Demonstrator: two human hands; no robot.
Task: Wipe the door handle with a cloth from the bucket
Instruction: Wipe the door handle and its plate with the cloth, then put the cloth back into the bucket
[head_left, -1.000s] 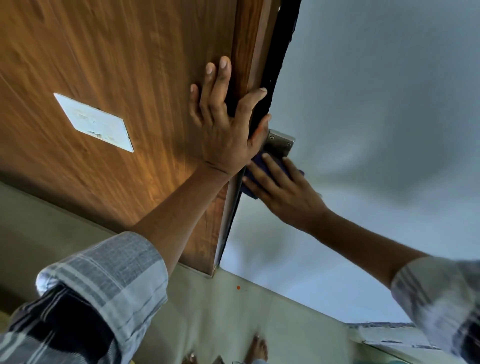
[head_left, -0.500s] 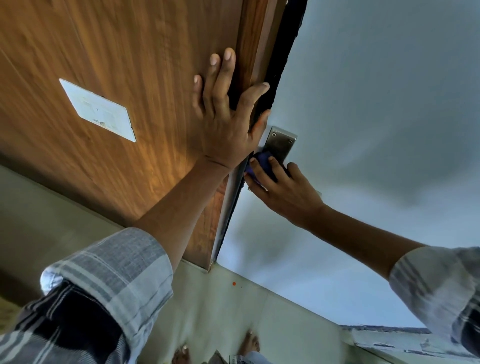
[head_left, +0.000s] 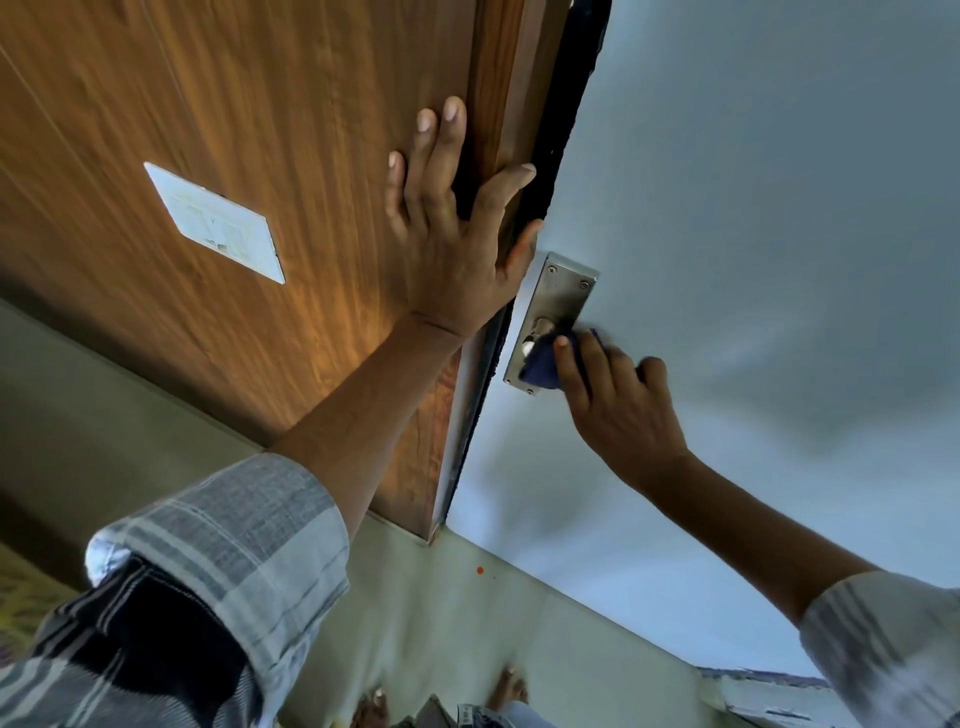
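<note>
Right grip (head_left: 618, 395) closed around blue cloth (head_left: 540, 366), pressing it on door handle (head_left: 540, 332); left grip (head_left: 457, 249) spread flat against wooden door (head_left: 260, 104).

The left hand (head_left: 457, 244) lies flat on the wooden panel (head_left: 234, 104) — a wall plate (head_left: 215, 223) to its left. Right of it, the right hand (head_left: 618, 400) presses the cloth (head_left: 540, 366) onto the handle plate (head_left: 558, 306) — the door (head_left: 753, 182) behind.

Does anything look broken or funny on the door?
Nothing looks broken. The left hand presses flat by the door's edge, and the right hand rubs a blue cloth on the metal handle plate. The plate sits straight with its top screws in. One small orange speck marks the floor.
</note>
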